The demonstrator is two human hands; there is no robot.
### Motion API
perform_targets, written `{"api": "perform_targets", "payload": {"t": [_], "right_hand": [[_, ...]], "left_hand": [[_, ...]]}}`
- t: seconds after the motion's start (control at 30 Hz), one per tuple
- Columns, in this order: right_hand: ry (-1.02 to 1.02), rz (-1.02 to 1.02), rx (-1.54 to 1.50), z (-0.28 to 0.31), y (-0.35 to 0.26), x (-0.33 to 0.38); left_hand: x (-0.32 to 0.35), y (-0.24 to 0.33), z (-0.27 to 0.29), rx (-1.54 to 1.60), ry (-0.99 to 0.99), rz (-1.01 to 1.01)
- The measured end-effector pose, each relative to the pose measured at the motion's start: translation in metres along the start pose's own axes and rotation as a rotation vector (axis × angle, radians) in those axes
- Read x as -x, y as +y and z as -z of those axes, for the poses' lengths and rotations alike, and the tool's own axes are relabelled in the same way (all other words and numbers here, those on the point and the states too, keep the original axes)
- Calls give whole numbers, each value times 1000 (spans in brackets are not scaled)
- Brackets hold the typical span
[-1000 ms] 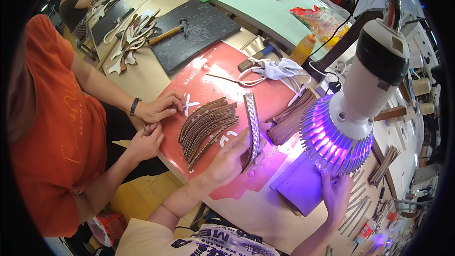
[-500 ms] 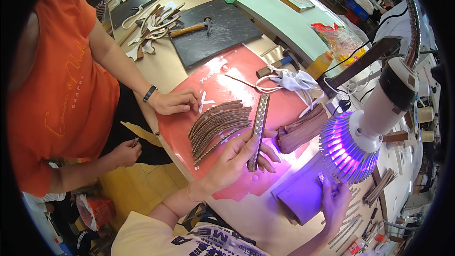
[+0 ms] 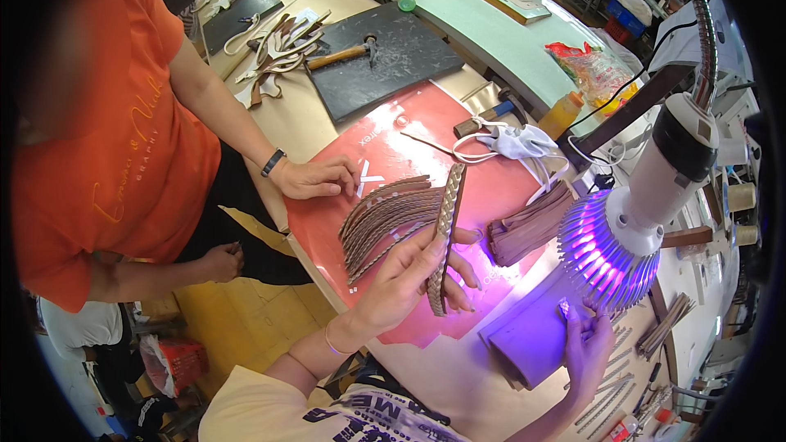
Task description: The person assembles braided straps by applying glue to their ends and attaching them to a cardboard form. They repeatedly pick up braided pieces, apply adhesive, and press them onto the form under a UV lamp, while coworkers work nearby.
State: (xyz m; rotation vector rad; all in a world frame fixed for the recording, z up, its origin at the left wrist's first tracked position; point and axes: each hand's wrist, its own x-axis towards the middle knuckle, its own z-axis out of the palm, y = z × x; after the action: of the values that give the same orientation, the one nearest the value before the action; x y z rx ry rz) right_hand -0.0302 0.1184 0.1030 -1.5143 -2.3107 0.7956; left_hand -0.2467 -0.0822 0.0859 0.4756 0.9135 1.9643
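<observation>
My left hand [image 3: 407, 278] pinches a braided brown leather strap [image 3: 444, 229], which stands nearly upright, thumb across its middle. The other fingers are spread behind it. Under the glowing violet lamp [image 3: 610, 254], my right hand [image 3: 588, 344] has its fingers pinched at a small shiny piece [image 3: 564, 306], too small to name. That hand is above the edge of a dark folded sheet [image 3: 532, 336], lit purple. Left of the held strap, a row of brown braided straps [image 3: 385, 217] fans out on the red sheet [image 3: 327, 213]. A stack of brown leather strips [image 3: 528, 229] is on the right.
A co-worker in an orange shirt [image 3: 123, 139] stands at the left, one hand [image 3: 323, 176] resting on the red sheet. A hammer [image 3: 344, 56] lies on a black board [image 3: 401, 57] at the back. Thin strips [image 3: 606, 401] and a strip bundle [image 3: 665, 323] lie right of my right hand.
The whole view has shifted slightly, with the scene sitting a little further right and lower. Both my hands keep much the same grip and position.
</observation>
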Motion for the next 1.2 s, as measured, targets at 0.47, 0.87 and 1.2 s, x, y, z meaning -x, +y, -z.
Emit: {"api": "perform_targets", "payload": {"t": [0.47, 0.87, 1.2], "right_hand": [[1, 37, -42, -3, 5, -2], [-27, -5, 3, 2, 0, -2], [-40, 9, 14, 4, -7, 0]], "left_hand": [[-15, -3, -12, -1295, 376, -429], [-11, -18, -37, -936, 99, -117], [-14, -33, -45, -1201, 156, -219]]}}
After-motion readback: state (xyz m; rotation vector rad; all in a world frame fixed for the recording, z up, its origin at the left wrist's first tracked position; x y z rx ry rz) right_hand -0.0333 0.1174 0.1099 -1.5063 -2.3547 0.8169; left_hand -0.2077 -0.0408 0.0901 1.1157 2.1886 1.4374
